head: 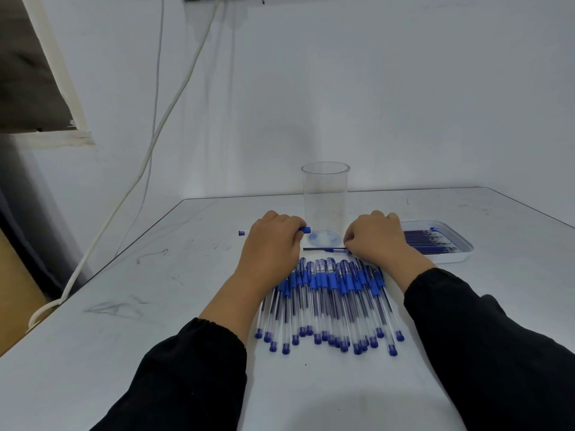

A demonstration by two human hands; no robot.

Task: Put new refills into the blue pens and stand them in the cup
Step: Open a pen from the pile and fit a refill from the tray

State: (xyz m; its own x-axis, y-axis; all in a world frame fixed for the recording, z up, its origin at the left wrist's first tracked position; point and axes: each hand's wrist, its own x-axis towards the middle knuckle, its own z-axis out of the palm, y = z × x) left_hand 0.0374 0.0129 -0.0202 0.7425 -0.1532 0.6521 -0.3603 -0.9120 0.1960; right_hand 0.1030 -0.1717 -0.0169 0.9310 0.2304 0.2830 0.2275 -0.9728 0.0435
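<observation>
Bare table (130, 275) lies open to my left; a row of blue pens (329, 303) fills the near centre, the clear cup (325, 197) stands beyond between my hands, and a refill tray (457, 258) blocks the right.

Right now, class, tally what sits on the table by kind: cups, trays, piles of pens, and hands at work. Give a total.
Cups: 1, the clear cup, with no pens in it.
Trays: 1, the white tray of refills.
Piles of pens: 1, the pile of blue pens.
Hands: 2, the left hand and the right hand.
Total: 5
</observation>
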